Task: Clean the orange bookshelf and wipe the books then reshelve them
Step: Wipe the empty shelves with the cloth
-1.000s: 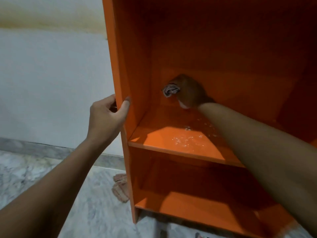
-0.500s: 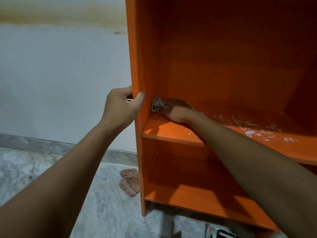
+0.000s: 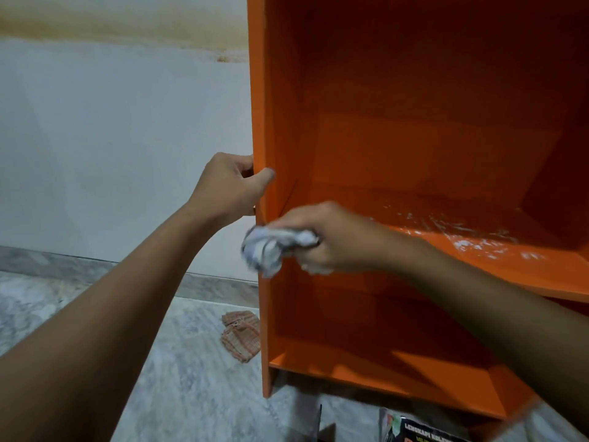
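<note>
I see the orange bookshelf (image 3: 414, 138) standing against the wall. My left arm stretches to its left side panel, and the left hand (image 3: 229, 186) curls round the panel's front edge, thumb inside. My right hand (image 3: 334, 237) hovers at the middle shelf's front left corner, fingers clenched round a crumpled white cloth (image 3: 271, 250). A book (image 3: 424, 432) lies on the floor below the bookshelf

A white wall (image 3: 111, 138), yellow-stained near the top, meets a grey marble floor (image 3: 191, 378) along a skirting (image 3: 63, 260).
</note>
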